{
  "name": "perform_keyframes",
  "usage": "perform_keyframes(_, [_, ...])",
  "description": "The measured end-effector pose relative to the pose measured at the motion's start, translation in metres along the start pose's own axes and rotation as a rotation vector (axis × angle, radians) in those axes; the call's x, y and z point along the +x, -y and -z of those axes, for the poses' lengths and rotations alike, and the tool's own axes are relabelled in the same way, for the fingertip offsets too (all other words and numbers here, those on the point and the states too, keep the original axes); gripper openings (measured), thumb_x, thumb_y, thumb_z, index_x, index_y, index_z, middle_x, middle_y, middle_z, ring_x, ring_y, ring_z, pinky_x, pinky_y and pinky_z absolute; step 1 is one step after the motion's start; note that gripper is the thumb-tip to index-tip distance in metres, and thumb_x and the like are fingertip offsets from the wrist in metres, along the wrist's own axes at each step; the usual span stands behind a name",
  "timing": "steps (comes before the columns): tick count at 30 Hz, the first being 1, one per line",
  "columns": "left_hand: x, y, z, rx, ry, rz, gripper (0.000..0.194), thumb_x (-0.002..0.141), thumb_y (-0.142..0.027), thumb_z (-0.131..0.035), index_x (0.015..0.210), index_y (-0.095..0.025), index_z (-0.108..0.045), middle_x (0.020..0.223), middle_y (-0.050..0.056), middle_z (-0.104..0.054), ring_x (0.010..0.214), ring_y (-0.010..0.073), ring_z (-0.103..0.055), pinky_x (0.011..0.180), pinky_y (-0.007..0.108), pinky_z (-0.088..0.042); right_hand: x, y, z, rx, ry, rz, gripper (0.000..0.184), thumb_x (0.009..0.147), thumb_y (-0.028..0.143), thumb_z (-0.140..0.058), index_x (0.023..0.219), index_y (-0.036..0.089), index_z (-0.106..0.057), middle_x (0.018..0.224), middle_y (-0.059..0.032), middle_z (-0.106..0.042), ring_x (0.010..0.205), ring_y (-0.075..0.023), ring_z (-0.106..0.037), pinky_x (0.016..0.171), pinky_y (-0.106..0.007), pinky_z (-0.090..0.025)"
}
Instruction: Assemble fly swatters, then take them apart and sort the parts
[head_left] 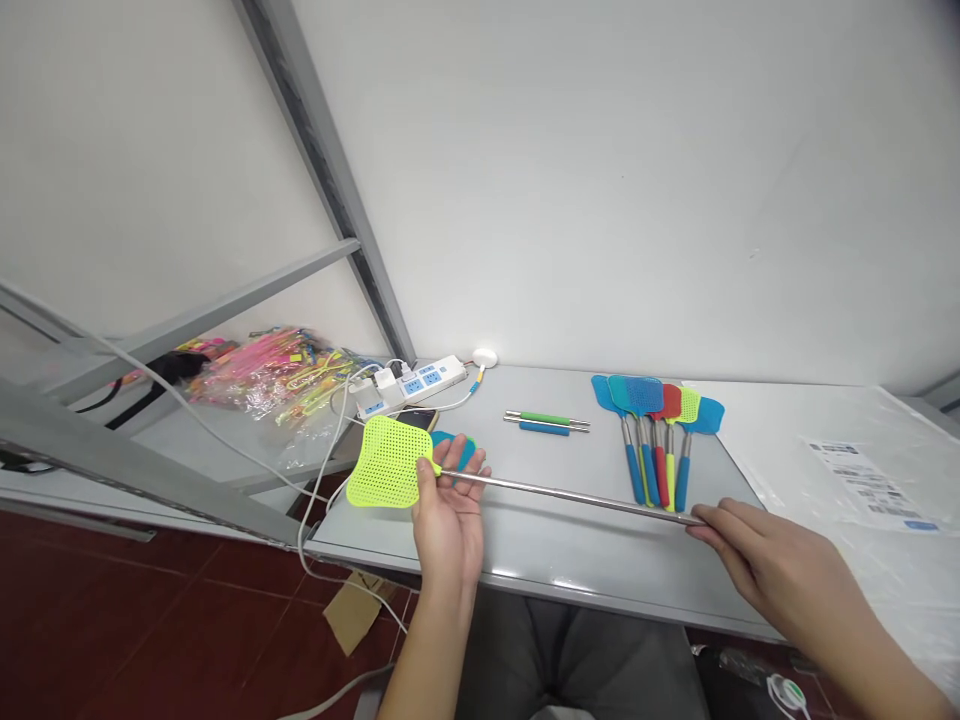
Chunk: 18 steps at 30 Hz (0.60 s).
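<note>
A yellow-green fly swatter [386, 465] with its metal rod drawn out long spans the space between my hands above the table. My left hand [452, 510] pinches its neck, thumb on the base of the mesh head and palm turned up. The far end of the rod sits in the closed fingers of my right hand [757, 545], which hide any handle there. Behind my left fingers lies a blue swatter head [460, 448], partly covered. Two short rods with grips, a green handle [545, 418] and a blue handle [544, 429], rest side by side beyond the swatter.
Several finished-looking fly swatters [649, 440] lie fanned on the grey table [570, 560]. A white plastic bag [840, 430] with a label covers the right side. On the left are a power strip [424, 382], a phone [418, 418], loose white cables and bagged colourful items [277, 370] near a metal frame.
</note>
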<state>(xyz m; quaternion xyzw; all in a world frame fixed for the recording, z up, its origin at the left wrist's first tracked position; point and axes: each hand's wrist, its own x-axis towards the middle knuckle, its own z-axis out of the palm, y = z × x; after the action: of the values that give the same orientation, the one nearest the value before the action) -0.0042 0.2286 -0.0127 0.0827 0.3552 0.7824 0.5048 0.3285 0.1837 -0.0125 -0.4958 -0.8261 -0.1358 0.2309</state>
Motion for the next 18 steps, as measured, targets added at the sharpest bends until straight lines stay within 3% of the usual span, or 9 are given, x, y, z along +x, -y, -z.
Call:
perform_keyframes(4, [-0.001,0.005,0.004,-0.007,-0.012,-0.031,0.029,0.096,-0.043,-0.049,0.102,-0.019,-0.065,0.114,0.01,-0.069,0.095,0.022,-0.07,0.082,0.037,-0.055,0.016,0.003,0.006,-0.108,0.055,0.054,0.032,0.1,0.04,-0.04,0.091,0.021,-0.065,0.067,-0.0009,-0.06,0.056,-0.0145,-0.055,0.051,-0.029,-0.027])
perform_keyframes(7, [-0.022,0.02,-0.004,0.014,0.014,0.035,0.028,0.096,-0.04,-0.05,0.097,-0.017,-0.067,0.109,0.011,-0.071,0.097,0.0219,-0.07,0.087,0.037,-0.053,0.029,0.024,0.001,-0.05,0.06,0.122,0.031,0.1,0.038,-0.04,0.091,0.02,-0.063,0.068,-0.0008,-0.061,0.054,-0.0139,-0.056,0.05,-0.028,-0.029])
perform_keyframes(9, [-0.044,0.033,-0.015,0.04,0.121,0.096,0.027,0.095,-0.039,-0.053,0.098,-0.016,-0.067,0.115,0.012,-0.069,0.108,0.0223,-0.066,0.093,0.035,-0.049,0.038,0.044,-0.006,0.051,0.136,0.163,0.031,0.101,0.035,-0.036,0.09,0.02,-0.062,0.068,-0.0006,-0.062,0.055,-0.0137,-0.057,0.051,-0.027,-0.033])
perform_keyframes(12, [-0.066,0.045,-0.029,0.053,0.246,0.115,0.035,0.094,-0.046,-0.052,0.105,-0.016,-0.067,0.126,0.014,-0.064,0.116,0.0269,-0.062,0.096,0.039,-0.048,0.047,0.062,-0.014,0.171,0.209,0.065,0.03,0.102,0.036,-0.034,0.095,0.021,-0.06,0.076,-0.001,-0.065,0.064,-0.0153,-0.063,0.053,-0.026,-0.038])
perform_keyframes(14, [-0.063,0.041,-0.03,0.067,0.251,0.143,0.034,0.094,-0.044,-0.053,0.106,-0.015,-0.067,0.126,0.015,-0.064,0.112,0.0278,-0.063,0.094,0.039,-0.049,0.048,0.06,-0.013,0.214,0.274,-0.009,0.028,0.101,0.04,-0.037,0.103,0.022,-0.058,0.085,-0.0019,-0.067,0.07,-0.0169,-0.066,0.056,-0.027,-0.041])
perform_keyframes(18, [-0.031,0.018,-0.021,0.039,0.117,0.114,0.031,0.096,-0.039,-0.051,0.103,-0.014,-0.067,0.123,0.016,-0.066,0.107,0.0254,-0.066,0.091,0.038,-0.051,0.036,0.045,-0.002,0.318,0.417,-0.096,0.024,0.099,0.042,-0.04,0.106,0.026,-0.056,0.094,-0.0016,-0.067,0.077,-0.0177,-0.066,0.064,-0.028,-0.045])
